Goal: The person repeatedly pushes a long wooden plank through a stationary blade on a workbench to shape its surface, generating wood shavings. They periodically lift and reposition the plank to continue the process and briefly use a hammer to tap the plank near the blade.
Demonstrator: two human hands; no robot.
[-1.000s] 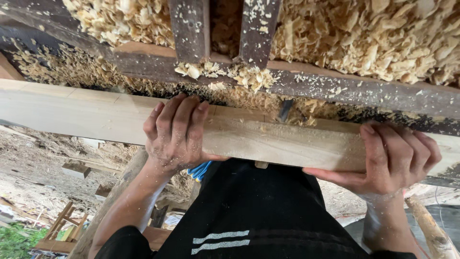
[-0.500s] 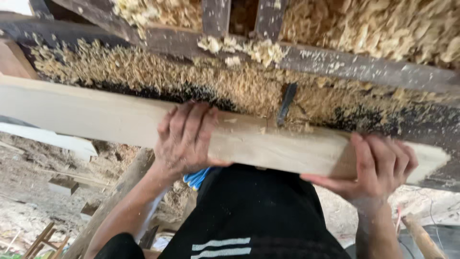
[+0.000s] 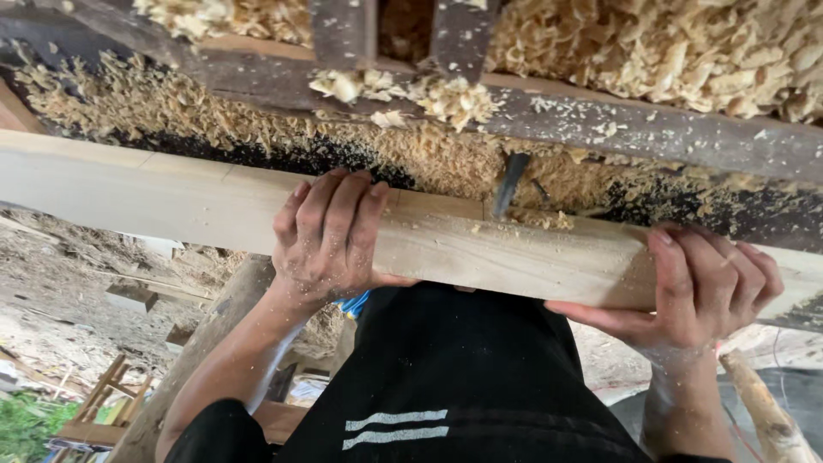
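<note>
Head view: sawdust-covered workbench (image 3: 600, 129) under plank (image 3: 171, 206).

Pale wood shavings (image 3: 669, 51) lie heaped over a dark, dusty machine frame (image 3: 651, 133). Below left, a round log (image 3: 206, 343) slants over sawdust-covered ground (image 3: 60, 291), beside what may be a small wooden stool (image 3: 103, 403).

One long pale wooden plank (image 3: 480, 249), two bare hands (image 3: 330, 236) (image 3: 703, 283) on it, two dark upright wooden slats (image 3: 343, 30) (image 3: 463, 34) far beyond.
</note>
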